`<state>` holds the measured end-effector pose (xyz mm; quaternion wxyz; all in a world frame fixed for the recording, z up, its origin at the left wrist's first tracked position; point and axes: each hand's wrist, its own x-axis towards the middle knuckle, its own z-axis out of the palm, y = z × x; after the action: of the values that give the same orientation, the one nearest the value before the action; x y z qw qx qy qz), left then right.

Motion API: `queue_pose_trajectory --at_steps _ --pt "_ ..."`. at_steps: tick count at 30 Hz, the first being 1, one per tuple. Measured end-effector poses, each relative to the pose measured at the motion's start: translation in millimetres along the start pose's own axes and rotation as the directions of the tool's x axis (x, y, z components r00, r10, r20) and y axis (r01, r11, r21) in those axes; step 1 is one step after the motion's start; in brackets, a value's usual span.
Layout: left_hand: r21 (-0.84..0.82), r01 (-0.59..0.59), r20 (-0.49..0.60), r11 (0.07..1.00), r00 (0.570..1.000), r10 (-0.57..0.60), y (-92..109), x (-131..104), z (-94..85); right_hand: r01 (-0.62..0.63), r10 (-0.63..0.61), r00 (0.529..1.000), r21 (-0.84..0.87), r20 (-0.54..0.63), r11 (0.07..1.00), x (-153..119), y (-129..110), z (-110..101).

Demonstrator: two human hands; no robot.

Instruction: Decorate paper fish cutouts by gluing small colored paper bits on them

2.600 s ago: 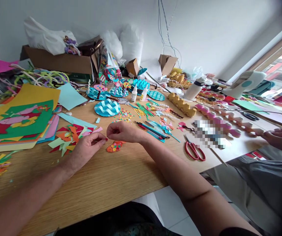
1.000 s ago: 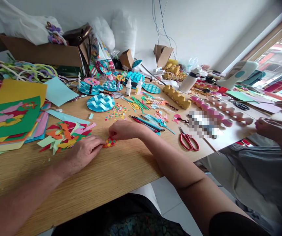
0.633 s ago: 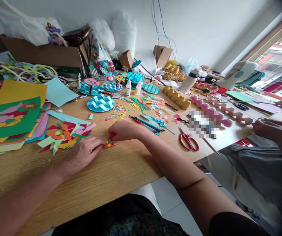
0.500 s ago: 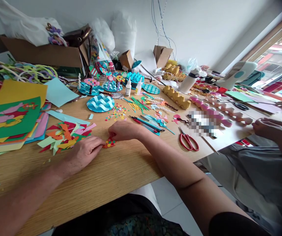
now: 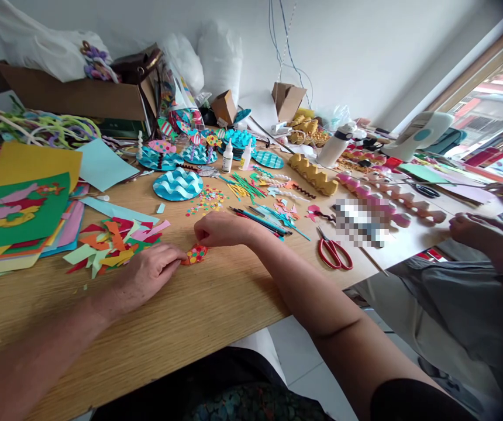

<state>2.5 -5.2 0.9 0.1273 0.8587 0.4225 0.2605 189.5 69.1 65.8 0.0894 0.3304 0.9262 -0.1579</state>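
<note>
A small red-orange paper cutout with coloured dots (image 5: 197,254), shaped like a fish, lies on the wooden table between my hands. My left hand (image 5: 152,270) has its fingertips pressed together on the cutout's left end. Just above the cutout, my right hand (image 5: 220,229) is closed with its fingers curled down, hiding what they hold, if anything. Loose paper dots (image 5: 207,200) are scattered beyond it. Torn paper scraps (image 5: 113,242) in many colours lie beside my left hand.
Pens and brushes (image 5: 264,222) lie right of my right hand, then red-handled scissors (image 5: 334,252). Two glue bottles (image 5: 227,156) stand behind a blue wavy paper disc (image 5: 178,185). Coloured paper sheets (image 5: 19,204) are stacked left. Another person's hands (image 5: 475,231) are at the far right.
My right hand has lifted slightly off the cutout, and more of its dotted surface shows. My left hand stays at the cutout's left end.
</note>
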Motion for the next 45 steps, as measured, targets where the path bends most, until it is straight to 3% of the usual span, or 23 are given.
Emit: queue_pose_trajectory --at_steps 6,23,29,38,45 --pt "0.005 -0.007 0.009 1.000 1.000 0.007 -1 0 0.5 0.063 -0.064 0.998 0.037 0.021 0.997 2 -1 4" --pt "0.011 0.007 0.040 1.000 0.999 -0.007 -2 -1 0.1 0.045 -0.045 0.999 -0.007 0.029 0.999 7 -1 7" --pt "0.012 0.012 0.023 1.000 1.000 -0.012 0 -1 -0.2 0.019 -0.018 1.000 0.077 -0.011 0.997 3 2 1" --pt "-0.001 0.023 0.030 1.000 0.999 -0.023 0 0 -0.9 0.042 -0.042 0.998 0.019 0.036 0.999 8 -3 7" --pt "0.006 0.032 0.023 0.999 0.999 -0.032 0 0 -0.2 0.080 -0.072 0.994 0.108 -0.077 0.991 4 8 1"
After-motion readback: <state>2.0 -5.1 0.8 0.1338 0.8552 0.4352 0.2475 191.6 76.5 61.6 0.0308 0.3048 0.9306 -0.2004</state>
